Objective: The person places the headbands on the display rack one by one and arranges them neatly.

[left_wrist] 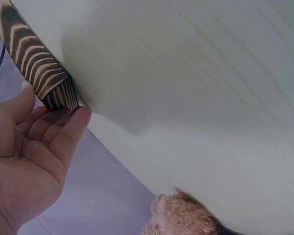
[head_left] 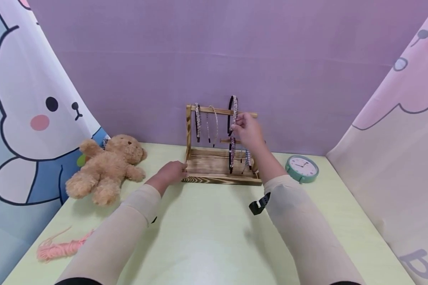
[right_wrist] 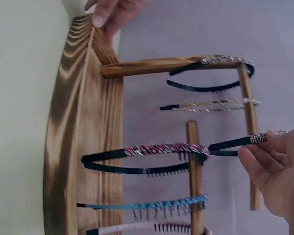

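A wooden headband stand (head_left: 221, 181) with two horizontal bars stands on the table. My right hand (head_left: 249, 128) pinches a black headband with silver sparkles (head_left: 234, 103) at the upper bar; its arch rises above the bar, and its two ends (right_wrist: 230, 144) point down. My left hand (left_wrist: 34, 147) grips the left front corner of the stand's base, thumb on one side, fingers on the other. Left on the upper bar hang a sparkly black headband (head_left: 198, 120) and a thin gold one (head_left: 215, 120). The lower bar carries a pink-and-silver headband (right_wrist: 161, 149), a blue one (right_wrist: 171, 203) and a pale pink one (right_wrist: 137, 227).
A brown teddy bear (head_left: 110, 170) lies left of the stand. Pink yarn (head_left: 62, 250) is near the table's front left. A green round clock (head_left: 302, 168) sits at the right. Behind the stand hangs a purple backdrop (head_left: 146, 71), with printed curtains on both sides.
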{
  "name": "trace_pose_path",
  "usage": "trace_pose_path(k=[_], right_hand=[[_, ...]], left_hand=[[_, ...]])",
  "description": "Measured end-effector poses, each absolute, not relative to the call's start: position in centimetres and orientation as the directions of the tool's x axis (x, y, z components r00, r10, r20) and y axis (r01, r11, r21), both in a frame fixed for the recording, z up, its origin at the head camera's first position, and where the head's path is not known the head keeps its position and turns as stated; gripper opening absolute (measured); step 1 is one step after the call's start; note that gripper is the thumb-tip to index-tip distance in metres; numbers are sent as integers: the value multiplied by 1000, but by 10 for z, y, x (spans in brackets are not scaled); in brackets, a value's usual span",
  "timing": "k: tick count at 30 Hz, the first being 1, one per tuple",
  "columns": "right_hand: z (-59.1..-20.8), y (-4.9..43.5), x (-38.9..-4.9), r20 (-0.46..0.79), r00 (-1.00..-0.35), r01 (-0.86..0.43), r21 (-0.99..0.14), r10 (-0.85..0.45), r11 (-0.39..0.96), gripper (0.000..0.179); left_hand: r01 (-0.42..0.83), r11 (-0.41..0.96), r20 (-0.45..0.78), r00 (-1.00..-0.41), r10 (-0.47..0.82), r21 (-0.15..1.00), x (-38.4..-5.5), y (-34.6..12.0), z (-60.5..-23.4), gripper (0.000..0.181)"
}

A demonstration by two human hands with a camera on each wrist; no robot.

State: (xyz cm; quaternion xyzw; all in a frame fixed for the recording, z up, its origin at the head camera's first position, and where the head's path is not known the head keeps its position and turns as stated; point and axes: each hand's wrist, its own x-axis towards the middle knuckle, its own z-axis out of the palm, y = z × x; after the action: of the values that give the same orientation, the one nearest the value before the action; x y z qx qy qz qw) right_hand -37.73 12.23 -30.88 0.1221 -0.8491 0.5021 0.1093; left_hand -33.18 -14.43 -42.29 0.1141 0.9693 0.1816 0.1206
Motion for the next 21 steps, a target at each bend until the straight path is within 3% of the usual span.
trace_pose_path(k=[10, 21], right_hand=[[-322, 113, -387, 231, -964, -261, -712, -133, 652, 22], [-326, 113, -395, 182, -972, -230, -644, -146, 730, 20]], left_hand=[[179, 912, -189, -946, 262, 370, -334, -146, -426, 54], [207, 914, -183, -941, 283, 349, -336, -147, -427, 48]])
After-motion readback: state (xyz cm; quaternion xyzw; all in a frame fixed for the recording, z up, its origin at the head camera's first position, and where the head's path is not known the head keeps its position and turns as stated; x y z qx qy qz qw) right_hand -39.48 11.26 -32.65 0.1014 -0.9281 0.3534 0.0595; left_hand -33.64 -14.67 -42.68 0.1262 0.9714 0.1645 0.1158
